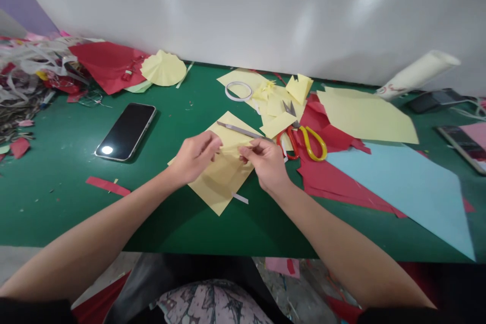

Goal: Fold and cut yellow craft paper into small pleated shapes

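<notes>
Nearest us, along the front of the green tabletop, a large light blue paper sheet is pointing one corner our way on the right, beside crimson paper. A thin white paper strip is lying against the near right edge of a pale yellow square paper sheet, which is resting cornerwise before us, while a narrow red paper strip is lying to the left. Over the square sheet, our left hand and our right hand are curling inward, and we are pinching pale yellow paper between thumb and fingertips of both; we cannot tell whether this belongs to that sheet. Just beyond, a slim pointed grey metal tool is lying across the square sheet, scissors with one red and one yellow handle are resting beside our right hand, and a black-screened smartphone is lying well to the left. Farther back, a white ring is sitting on yellow paper scraps
</notes>
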### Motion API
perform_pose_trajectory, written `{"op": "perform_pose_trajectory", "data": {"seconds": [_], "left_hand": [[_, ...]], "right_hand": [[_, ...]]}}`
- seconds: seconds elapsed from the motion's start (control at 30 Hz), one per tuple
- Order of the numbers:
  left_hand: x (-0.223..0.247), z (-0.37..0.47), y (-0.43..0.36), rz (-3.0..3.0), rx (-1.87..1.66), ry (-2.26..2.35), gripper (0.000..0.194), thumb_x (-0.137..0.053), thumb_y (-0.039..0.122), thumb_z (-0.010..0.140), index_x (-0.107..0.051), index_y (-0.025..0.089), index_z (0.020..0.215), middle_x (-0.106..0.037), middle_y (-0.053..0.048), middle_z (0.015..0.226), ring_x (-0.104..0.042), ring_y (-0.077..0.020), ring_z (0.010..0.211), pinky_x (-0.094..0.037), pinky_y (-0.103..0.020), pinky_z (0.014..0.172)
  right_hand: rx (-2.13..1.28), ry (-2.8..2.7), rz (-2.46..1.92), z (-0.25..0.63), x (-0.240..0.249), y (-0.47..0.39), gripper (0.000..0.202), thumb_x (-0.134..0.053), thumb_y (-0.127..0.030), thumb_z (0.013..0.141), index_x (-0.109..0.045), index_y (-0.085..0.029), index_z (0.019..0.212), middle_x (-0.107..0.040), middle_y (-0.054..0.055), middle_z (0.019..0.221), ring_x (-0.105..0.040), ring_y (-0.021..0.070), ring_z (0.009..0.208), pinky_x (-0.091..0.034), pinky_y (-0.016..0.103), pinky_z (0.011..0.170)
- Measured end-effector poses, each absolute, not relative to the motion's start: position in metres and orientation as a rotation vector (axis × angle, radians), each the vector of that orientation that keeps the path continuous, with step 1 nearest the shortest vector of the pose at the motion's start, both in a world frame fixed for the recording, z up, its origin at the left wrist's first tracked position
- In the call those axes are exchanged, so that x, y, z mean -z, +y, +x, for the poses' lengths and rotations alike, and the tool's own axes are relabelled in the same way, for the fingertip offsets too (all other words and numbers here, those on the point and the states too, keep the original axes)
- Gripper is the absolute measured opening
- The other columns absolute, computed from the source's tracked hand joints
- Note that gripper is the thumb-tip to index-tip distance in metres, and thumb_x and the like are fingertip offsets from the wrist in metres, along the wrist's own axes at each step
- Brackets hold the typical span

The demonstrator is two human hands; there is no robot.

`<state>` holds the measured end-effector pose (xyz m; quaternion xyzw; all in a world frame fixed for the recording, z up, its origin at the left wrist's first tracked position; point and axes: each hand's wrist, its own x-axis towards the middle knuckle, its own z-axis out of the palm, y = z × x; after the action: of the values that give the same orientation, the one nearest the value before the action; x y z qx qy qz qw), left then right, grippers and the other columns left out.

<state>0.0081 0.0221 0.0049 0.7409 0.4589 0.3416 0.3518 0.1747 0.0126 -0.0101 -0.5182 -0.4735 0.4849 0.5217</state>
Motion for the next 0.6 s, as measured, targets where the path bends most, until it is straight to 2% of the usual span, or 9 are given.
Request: {"op": "perform_pose_trajectory", "data": {"seconds": [0.07,0.17,0.23,0.3,0.33,0.4,0.47,0.53,0.6], "left_hand": [[-0.006,0.011,0.019,1.943,-0.774,1.068,0.019,-0.037,0.029,0.084,-0.051,0.016,0.08,-0.055,0.002,0.06,-0.052,-0.0077,0.055,-0.038,-0.019,0.053],[-0.005,0.014,0.015,1.925,-0.697,1.067,0.02,-0.042,0.029,0.081,-0.05,0.016,0.068,-0.055,0.003,0.052,-0.049,-0.0066,0.047,-0.037,-0.018,0.049],[-0.004,0.014,0.016,1.892,-0.694,1.1,0.023,-0.044,0.029,0.08,-0.048,0.016,0.062,-0.055,0.002,0.05,-0.049,-0.0067,0.045,-0.037,-0.018,0.048],[-0.003,0.012,0.018,1.848,-0.696,1.108,0.024,-0.044,0.03,0.08,-0.048,0.016,0.061,-0.056,0.001,0.052,-0.05,-0.0073,0.046,-0.038,-0.019,0.049],[-0.002,0.011,0.02,1.826,-0.693,1.11,0.025,-0.044,0.03,0.08,-0.048,0.016,0.06,-0.056,0.001,0.052,-0.05,-0.0075,0.046,-0.038,-0.019,0.048],[-0.001,0.01,0.022,1.788,-0.69,1.111,0.026,-0.044,0.031,0.08,-0.048,0.016,0.06,-0.056,0.001,0.051,-0.048,-0.0071,0.045,-0.037,-0.019,0.046],[0.0,0.01,0.023,1.756,-0.696,1.113,0.026,-0.044,0.032,0.08,-0.047,0.016,0.059,-0.053,0.001,0.049,-0.046,-0.0064,0.042,-0.035,-0.018,0.044],[0.002,0.009,0.025,1.739,-0.692,1.117,0.026,-0.044,0.032,0.079,-0.046,0.016,0.059,-0.051,0.002,0.047,-0.043,-0.006,0.041,-0.033,-0.018,0.043],[0.003,0.008,0.025,1.737,-0.677,1.115,0.025,-0.044,0.031,0.079,-0.045,0.017,0.059,-0.05,0.002,0.048,-0.042,-0.0062,0.042,-0.033,-0.019,0.043]], "right_hand": [[-1.187,-1.265,-1.229,0.172,0.01,0.007,0.019,-0.067,-0.029,0.06,-0.054,-0.015,0.062,-0.056,-0.002,0.053,-0.053,0.0084,0.048,-0.044,0.023,0.049],[-1.211,-1.442,-1.233,0.17,0.003,0.002,0.02,-0.061,-0.034,0.066,-0.054,-0.015,0.067,-0.059,0.0,0.059,-0.057,0.0111,0.053,-0.046,0.025,0.052],[-1.167,-1.566,-1.283,0.176,-0.004,0.006,0.021,-0.051,-0.036,0.075,-0.053,-0.016,0.071,-0.06,0.001,0.058,-0.057,0.0117,0.052,-0.047,0.026,0.054],[-0.917,-1.684,-1.458,0.189,-0.012,0.014,0.026,-0.036,-0.035,0.083,-0.053,-0.015,0.078,-0.061,0.004,0.062,-0.058,0.0133,0.055,-0.047,0.029,0.056],[-0.689,-1.774,-1.593,0.198,-0.016,0.02,0.026,-0.033,-0.031,0.084,-0.053,-0.015,0.079,-0.061,0.007,0.067,-0.058,0.0148,0.059,-0.046,0.031,0.06],[-0.173,-1.92,-1.896,0.219,-0.021,0.03,0.021,-0.036,-0.02,0.082,-0.055,-0.011,0.08,-0.059,0.014,0.079,-0.057,0.0227,0.078,-0.043,0.037,0.069],[0.143,-1.885,-2.214,0.242,-0.021,0.039,0.02,-0.04,-0.015,0.077,-0.053,-0.005,0.089,-0.053,0.022,0.094,-0.05,0.0313,0.093,-0.041,0.041,0.073],[0.152,-1.757,-2.502,0.26,-0.018,0.044,0.031,-0.045,-0.018,0.074,-0.049,-0.001,0.1,-0.048,0.027,0.102,-0.048,0.0358,0.094,-0.04,0.043,0.07],[0.036,-1.716,-2.605,0.272,-0.013,0.047,0.041,-0.044,-0.022,0.075,-0.042,0.002,0.108,-0.048,0.029,0.102,-0.049,0.0359,0.093,-0.04,0.044,0.069]]}}
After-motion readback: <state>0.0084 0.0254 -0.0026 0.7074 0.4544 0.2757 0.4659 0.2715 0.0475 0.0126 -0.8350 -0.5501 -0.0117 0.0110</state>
